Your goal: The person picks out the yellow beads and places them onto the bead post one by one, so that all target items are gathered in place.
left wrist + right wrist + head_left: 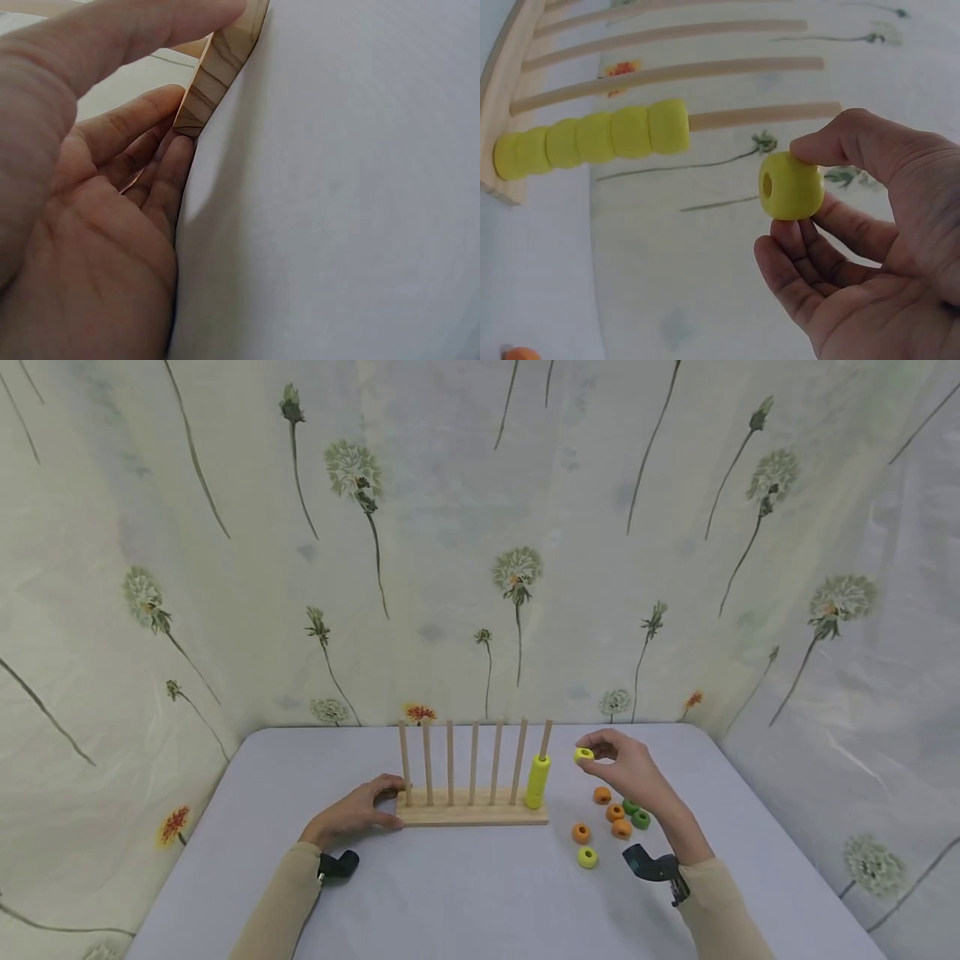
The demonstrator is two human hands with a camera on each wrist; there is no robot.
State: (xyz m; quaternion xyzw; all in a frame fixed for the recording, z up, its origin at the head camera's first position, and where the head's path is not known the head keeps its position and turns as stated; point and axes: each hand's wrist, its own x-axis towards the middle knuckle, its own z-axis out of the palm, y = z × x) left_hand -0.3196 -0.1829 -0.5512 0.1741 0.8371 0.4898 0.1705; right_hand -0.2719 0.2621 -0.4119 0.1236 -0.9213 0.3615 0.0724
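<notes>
A wooden peg stand [472,816] with several upright pegs rests on the table. Its left end is gripped by my left hand [352,814], thumb at the front edge and fingers at the end and behind; the left wrist view shows the grained end of the base [214,82] between them. Several yellow beads [537,783] are stacked on the rightmost peg, whose top stays bare. Between thumb and fingers my right hand [630,775] pinches a yellow bead [799,187], held in the air right of that peg and apart from it. The bead's hole faces the peg in the right wrist view.
Right of the stand lie loose orange beads [581,833], green beads [641,819] and one yellow bead [587,857], below and in front of my right hand. The white table [465,893] ends at the back against a flower-printed curtain [450,568].
</notes>
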